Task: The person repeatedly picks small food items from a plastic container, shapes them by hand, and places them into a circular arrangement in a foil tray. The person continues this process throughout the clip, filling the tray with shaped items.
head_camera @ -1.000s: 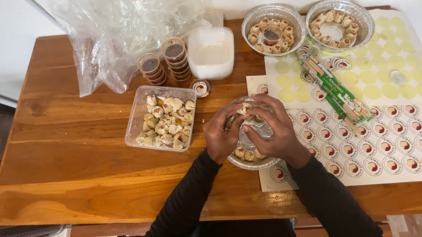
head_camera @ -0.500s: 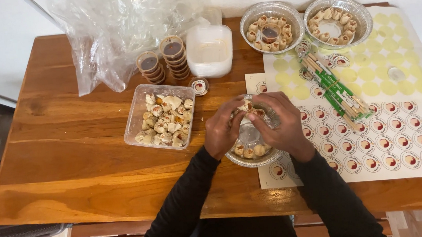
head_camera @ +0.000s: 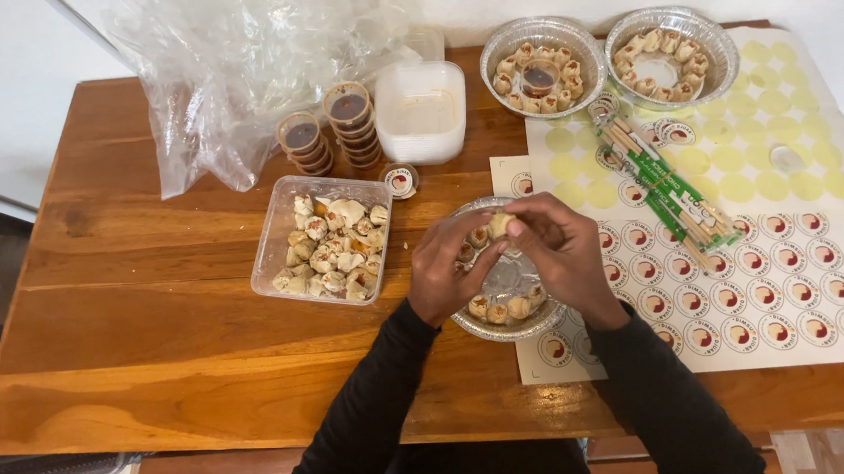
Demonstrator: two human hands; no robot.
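Note:
My left hand and my right hand meet over a round foil tray near the table's front edge. Their fingertips pinch a small dumpling at the tray's far rim. Several dumplings lie along the tray's inner edge, and its middle is bare foil. To the left, a clear plastic container holds several more dumplings. Black sleeves cover both forearms.
Two filled foil trays stand at the back right. Sticker sheets and wrapped chopsticks lie to the right. Stacked sauce cups, a white tub, a loose lid and crumpled plastic bags sit at the back.
Both hands have shifted slightly toward the tray's far rim, and the dumpling between the fingertips now shows more clearly. Nothing else on the table has moved.

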